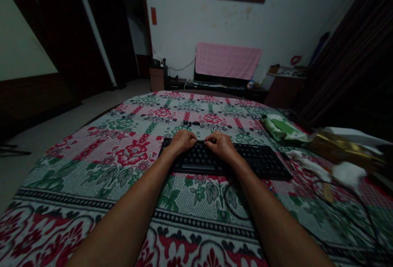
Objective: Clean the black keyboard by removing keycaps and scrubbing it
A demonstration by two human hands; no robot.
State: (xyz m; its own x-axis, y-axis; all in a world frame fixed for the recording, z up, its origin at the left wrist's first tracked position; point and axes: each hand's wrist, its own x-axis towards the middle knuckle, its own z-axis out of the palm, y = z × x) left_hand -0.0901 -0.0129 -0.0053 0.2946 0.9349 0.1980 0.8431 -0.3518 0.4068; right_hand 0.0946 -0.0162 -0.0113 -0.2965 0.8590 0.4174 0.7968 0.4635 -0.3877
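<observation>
Both left hand (183, 139) and right hand (221, 144) sit curled at the far edge of the black keyboard (199, 159) on the flowered cloth (132, 152), gripping what, if anything, I can't tell, seemingly busy with its top row, where the next move calls for fine control.

Keyboard (258, 161), packet (284, 130) on flowered cloth (104, 189)

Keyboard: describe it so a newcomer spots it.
Start at the large flowered tablecloth, then find the left hand and right hand. The keyboard lies beneath them: long, black and covered in keys, unlike the green packet near its right end.
</observation>
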